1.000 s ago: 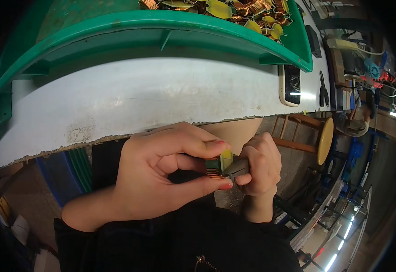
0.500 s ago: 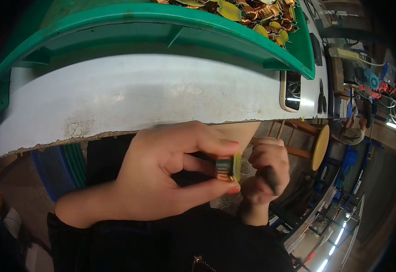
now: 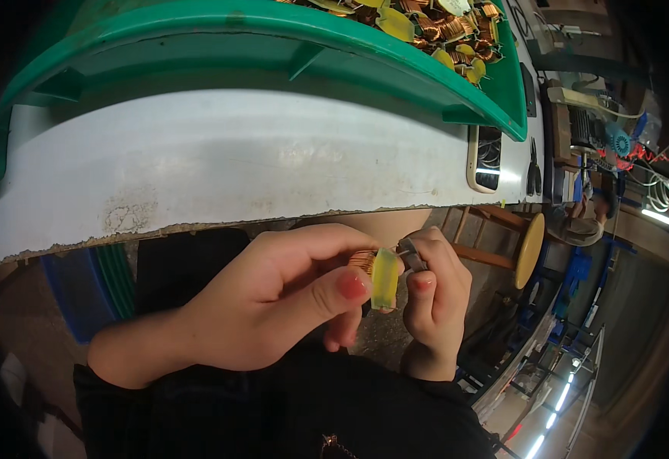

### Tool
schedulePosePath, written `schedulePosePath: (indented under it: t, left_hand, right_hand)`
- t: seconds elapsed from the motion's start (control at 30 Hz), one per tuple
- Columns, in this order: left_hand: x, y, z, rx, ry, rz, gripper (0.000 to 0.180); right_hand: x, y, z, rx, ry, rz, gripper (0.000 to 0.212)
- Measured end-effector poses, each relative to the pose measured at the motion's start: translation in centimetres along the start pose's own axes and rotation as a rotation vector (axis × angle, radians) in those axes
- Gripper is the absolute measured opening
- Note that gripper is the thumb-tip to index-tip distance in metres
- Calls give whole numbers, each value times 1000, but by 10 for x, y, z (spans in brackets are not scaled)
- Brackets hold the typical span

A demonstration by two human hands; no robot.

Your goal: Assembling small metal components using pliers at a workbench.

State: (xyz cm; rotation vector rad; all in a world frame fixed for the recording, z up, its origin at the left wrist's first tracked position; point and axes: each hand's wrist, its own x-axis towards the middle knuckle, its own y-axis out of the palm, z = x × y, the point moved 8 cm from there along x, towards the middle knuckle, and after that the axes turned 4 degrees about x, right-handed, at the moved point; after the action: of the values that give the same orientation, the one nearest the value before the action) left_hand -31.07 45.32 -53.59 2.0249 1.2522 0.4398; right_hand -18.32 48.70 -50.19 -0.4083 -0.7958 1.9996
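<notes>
My left hand [image 3: 273,294] is closed on a copper-wound coil [image 3: 362,261] with a yellow base plate [image 3: 385,278], held in front of the table edge. The plate faces my right hand, and the thumb presses near it. My right hand [image 3: 439,287] is closed on a small grey metal-looking piece [image 3: 411,255], right beside the plate; its kind cannot be made out. Whether the piece touches the plate cannot be told. The fingers hide part of the coil.
A green tray [image 3: 273,42] lies across the white table [image 3: 219,168], with several copper coils [image 3: 453,29] in it. A phone [image 3: 485,158] and dark-handled pliers [image 3: 534,168] lie at the right. Beyond the edge stands a wooden stool [image 3: 529,251]. Another person sits farther right.
My left hand has turned the coil so its yellow plate shows more broadly. My right hand has come in beside the plate with the grey piece.
</notes>
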Motion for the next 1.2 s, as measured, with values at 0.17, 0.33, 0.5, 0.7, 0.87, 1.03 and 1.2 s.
schedulePosePath:
  t: [0.17, 0.33, 0.5, 0.7, 0.87, 1.03, 1.2]
  left_hand:
    - [-4, -6, 3, 23, -26, 14, 34]
    - [-8, -10, 3, 10, -48, -14, 25]
    - [-8, -10, 6, 69, -55, 30, 33]
    - [-5, -5, 9, 28, -65, 17, 25]
    - [-5, -6, 15, -49, -55, -37, 30]
    - [-9, -12, 2, 64, 171, -185, 40]
    - [-15, -20, -1, 198, 377, -245, 49]
  right_hand:
    - [2, 10, 6, -39, -1, 27, 20]
    - [3, 15, 11, -48, -23, 36, 21]
    - [2, 13, 12, -104, -77, 40, 23]
    - [-1, 9, 10, -187, -156, 17, 25]
    - [-4, 11, 4, -247, -108, 13, 24]
    - [-6, 16, -5, -234, -63, -6, 23]
    - [-6, 27, 1, -274, -106, -36, 22]
